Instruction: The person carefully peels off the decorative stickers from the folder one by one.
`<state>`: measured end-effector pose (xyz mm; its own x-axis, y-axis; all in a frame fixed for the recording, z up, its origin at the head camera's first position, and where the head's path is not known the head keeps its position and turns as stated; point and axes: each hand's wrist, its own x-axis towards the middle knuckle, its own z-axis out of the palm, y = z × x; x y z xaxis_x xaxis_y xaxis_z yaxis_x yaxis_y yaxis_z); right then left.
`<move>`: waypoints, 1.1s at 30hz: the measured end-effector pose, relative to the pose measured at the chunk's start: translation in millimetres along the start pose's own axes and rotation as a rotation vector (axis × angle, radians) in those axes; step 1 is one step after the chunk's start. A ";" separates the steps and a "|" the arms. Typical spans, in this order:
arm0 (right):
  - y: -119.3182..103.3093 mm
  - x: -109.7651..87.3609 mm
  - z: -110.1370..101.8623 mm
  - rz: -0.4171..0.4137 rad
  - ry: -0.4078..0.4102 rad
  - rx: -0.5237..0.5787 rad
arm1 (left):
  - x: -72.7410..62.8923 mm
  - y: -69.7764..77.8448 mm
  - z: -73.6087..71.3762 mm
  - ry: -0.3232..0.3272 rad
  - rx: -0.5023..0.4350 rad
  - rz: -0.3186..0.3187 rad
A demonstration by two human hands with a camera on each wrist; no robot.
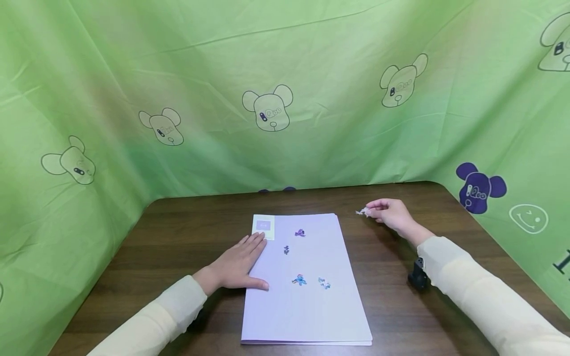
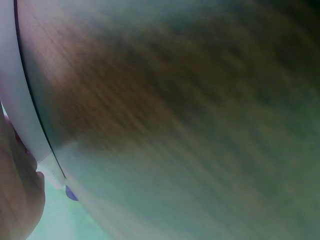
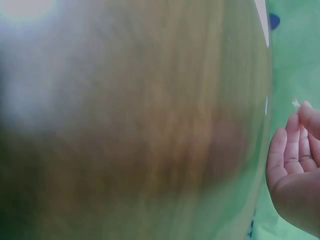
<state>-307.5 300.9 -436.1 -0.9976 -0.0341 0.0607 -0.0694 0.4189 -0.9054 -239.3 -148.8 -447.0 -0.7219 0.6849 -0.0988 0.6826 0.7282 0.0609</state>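
A white paper pad (image 1: 307, 316) lies on the table, with several small pony-like stickers on its top sheet. Among them are a purple sticker (image 1: 300, 233), a small dark one (image 1: 286, 250), a blue one with rainbow colours (image 1: 299, 280) and a white-and-blue one (image 1: 324, 283). My left hand (image 1: 238, 262) rests flat over the pad's left edge, thumb spread towards the stickers. Right of the pad's far corner, my right hand (image 1: 389, 213) pinches a small ragged white piece (image 1: 362, 211) between thumb and fingertips. In the right wrist view, the white piece (image 3: 296, 103) shows just past the fingertips.
A pale label with a purple rectangle (image 1: 263, 225) marks the pad's far left corner. Dark wood grain covers the table (image 1: 178, 237). Green cloth (image 1: 213, 148) with printed bear heads hangs behind and along both sides. A black wrist device (image 1: 418, 275) is under the right cuff.
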 end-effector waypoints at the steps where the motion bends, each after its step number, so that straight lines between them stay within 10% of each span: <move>1: 0.5 1.3 -2.5 0.003 0.003 -0.009 | 0.0 0.1 -0.3 0.000 0.000 0.000; 33: 15.5 17.0 -13.9 0.001 0.002 -0.218 | 0.2 0.5 -1.4 -0.008 0.014 0.001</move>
<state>-325.6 319.4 -443.4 -0.9976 -0.0316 0.0609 -0.0676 0.6055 -0.7929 -239.3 -148.3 -445.6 -0.7200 0.6857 -0.1067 0.6852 0.7268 0.0470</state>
